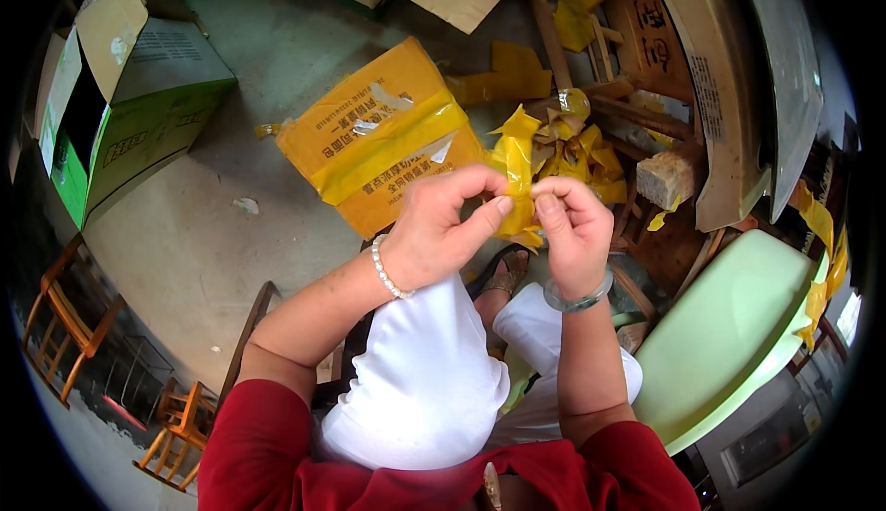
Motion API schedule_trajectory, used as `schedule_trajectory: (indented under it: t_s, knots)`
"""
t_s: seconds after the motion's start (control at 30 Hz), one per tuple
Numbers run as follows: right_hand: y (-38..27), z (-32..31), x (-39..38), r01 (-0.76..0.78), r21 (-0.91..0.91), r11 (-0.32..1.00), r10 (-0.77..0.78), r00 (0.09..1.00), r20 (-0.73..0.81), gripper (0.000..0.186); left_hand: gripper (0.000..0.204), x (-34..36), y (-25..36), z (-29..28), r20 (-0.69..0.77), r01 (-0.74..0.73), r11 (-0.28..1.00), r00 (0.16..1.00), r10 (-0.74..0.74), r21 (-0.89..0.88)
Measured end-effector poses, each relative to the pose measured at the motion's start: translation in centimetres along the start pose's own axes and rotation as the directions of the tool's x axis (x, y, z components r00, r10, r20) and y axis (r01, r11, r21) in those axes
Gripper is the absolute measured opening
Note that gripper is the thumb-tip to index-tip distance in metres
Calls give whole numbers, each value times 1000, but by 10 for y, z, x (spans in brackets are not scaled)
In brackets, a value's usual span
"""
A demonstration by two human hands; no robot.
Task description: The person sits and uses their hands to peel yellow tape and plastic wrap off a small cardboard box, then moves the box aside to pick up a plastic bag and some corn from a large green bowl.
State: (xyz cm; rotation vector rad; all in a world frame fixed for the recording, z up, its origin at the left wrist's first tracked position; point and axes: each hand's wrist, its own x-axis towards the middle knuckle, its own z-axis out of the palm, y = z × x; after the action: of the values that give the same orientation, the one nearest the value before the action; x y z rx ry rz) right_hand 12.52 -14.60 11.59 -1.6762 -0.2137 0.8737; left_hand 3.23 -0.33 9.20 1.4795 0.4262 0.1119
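Note:
A crumpled strip of yellow packing tape (517, 153) is stretched upright between my two hands above my lap. My left hand (450, 223) is closed, pinching the strip's left side between thumb and forefinger. Opposite it, my right hand (574, 232) is closed too, with thumb and fingers pinching the right side. Just beyond my left hand lies a brown cardboard box (355, 109) with a wide band of yellow tape across it and torn white scraps on top. A heap of crumpled yellow tape (591, 162) sits past my right hand.
A green-and-white open carton (152, 109) stands at the left. On the right are a pale green plastic basin (729, 322), wooden stool frames (655, 36) and a wooden block (666, 177). Small wooden chairs (180, 428) stand at the lower left. Tape strips (817, 299) hang at the basin's edge.

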Motion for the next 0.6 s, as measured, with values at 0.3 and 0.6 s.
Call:
schedule_trajectory:
  t_s: [0.3,0.6]
  knots:
    - [-5,-9,13,-142,208,968,103,976,190,33,7,5,3,-1,170,-10,999,985,4,33]
    - [1,-5,12,-84,241,967,63,994,92,14,12,3,1,-1,108,301,939,952,-286,-166]
